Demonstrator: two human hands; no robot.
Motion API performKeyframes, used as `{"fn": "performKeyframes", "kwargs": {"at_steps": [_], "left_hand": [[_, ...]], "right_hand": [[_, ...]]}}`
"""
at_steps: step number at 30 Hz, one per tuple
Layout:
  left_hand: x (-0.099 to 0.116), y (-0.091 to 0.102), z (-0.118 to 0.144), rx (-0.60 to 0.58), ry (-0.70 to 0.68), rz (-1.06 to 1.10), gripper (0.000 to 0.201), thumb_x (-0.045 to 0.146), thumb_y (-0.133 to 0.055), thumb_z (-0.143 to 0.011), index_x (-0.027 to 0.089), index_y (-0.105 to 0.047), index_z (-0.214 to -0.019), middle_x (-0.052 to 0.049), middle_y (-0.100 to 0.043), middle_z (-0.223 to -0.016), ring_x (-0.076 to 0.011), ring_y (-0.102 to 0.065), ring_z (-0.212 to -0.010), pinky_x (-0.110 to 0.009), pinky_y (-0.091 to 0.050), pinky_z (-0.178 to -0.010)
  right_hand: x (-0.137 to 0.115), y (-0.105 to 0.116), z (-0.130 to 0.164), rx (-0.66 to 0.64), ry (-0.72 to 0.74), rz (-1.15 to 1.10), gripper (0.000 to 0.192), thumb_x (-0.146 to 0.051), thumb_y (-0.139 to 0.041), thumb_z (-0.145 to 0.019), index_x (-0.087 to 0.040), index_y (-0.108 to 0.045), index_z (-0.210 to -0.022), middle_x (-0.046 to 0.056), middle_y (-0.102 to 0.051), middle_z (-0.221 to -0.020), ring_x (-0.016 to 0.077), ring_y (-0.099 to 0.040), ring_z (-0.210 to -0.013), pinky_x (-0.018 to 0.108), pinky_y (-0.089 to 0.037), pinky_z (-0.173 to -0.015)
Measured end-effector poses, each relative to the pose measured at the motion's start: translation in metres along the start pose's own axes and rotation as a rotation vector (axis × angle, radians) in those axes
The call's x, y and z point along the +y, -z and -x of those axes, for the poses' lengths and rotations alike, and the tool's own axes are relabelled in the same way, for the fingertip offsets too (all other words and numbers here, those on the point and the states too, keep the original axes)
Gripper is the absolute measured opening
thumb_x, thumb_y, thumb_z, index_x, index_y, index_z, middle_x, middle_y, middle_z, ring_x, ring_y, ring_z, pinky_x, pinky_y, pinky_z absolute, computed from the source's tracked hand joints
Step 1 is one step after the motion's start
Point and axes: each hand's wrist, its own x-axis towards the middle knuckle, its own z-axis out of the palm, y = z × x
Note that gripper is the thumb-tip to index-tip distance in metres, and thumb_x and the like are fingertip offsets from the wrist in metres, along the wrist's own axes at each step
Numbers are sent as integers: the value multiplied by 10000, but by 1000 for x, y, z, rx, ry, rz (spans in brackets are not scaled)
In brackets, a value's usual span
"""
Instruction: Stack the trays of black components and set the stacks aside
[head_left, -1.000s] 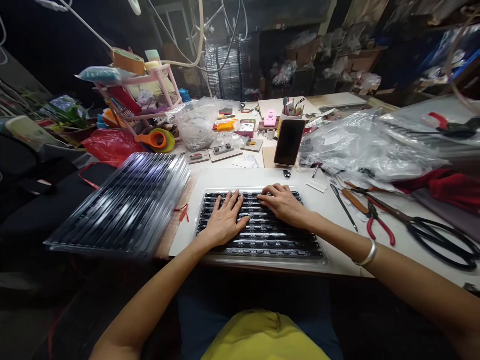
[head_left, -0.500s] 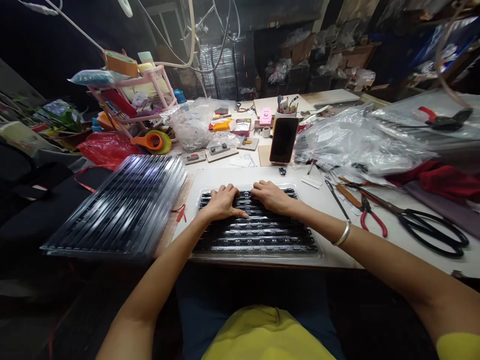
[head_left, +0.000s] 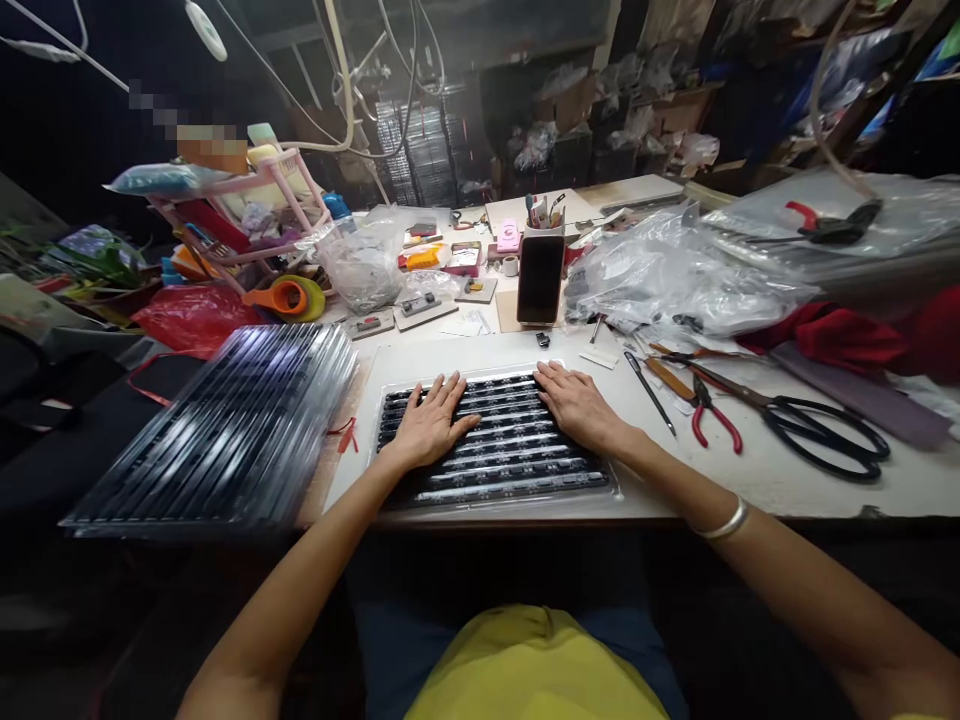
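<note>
A clear plastic tray [head_left: 616, 488] lies in front of me on the white table, filled with rows of black strips [head_left: 510, 440]. My left hand [head_left: 429, 420] rests flat on the left part of the strips, fingers spread and thumb pointing right. On the upper right part lies my right hand [head_left: 579, 402], its fingers stretched out and the palm near the tray's right edge. Neither hand grips anything. To the left, a stack of similar filled trays [head_left: 217, 430] sits at the table's edge.
Right of the tray lie a black pen-like tool [head_left: 651, 394], red-handled pliers [head_left: 716, 418] and large black scissors [head_left: 825, 430]. A phone [head_left: 541, 280] stands upright behind it. Clear plastic bags [head_left: 682, 270] are heaped at the back right. A pink rack [head_left: 281, 190] stands back left.
My hands have spread apart along the strips, the right one moving outward to the right. Their bent fingers have straightened and flattened. The whole view has shifted slightly.
</note>
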Motion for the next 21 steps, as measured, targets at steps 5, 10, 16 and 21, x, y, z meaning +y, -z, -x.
{"fn": "performKeyframes", "kwargs": {"at_steps": [5, 10, 16, 21], "left_hand": [[-8, 11, 11, 17, 8, 125, 563, 436, -290, -939, 183, -260, -1442, -68, -214, -1531, -216, -130, -1414, -447, -135, -1130], [-41, 6, 72, 250, 203, 257, 444, 374, -349, -915, 200, -510, -1290, -93, -414, -1438, -256, -289, -1366, -488, -231, -1103], [-61, -16, 113, 399, 400, 409, 504, 404, -380, -880, 100, -544, -1247, -165, -534, -1317, -263, -406, -1300, -442, -296, -1091], [-56, -16, 107, 403, 411, 487, 464, 364, -426, -869, 138, -542, -1258, -121, -502, -1363, -241, -365, -1328, -448, -233, -1120]], "right_hand": [[1, 3, 14, 18, -49, -38, 473, -321, -268, -952, -141, -419, -1362, 152, -314, -1479, 275, -224, -1381, 498, -305, -1039], [8, 0, 55, 104, -150, -128, 507, -368, -326, -928, -101, -420, -1348, 197, -387, -1427, 293, -353, -1322, 503, -351, -1024], [2, -14, 65, 303, -343, -402, 489, -438, -454, -852, -163, -533, -1248, 163, -529, -1313, 317, -450, -1247, 550, -329, -1043], [-12, 0, 61, 290, -534, -823, 564, -513, -561, -785, -189, -548, -1247, 108, -498, -1362, 276, -432, -1272, 486, -272, -1104]]}}
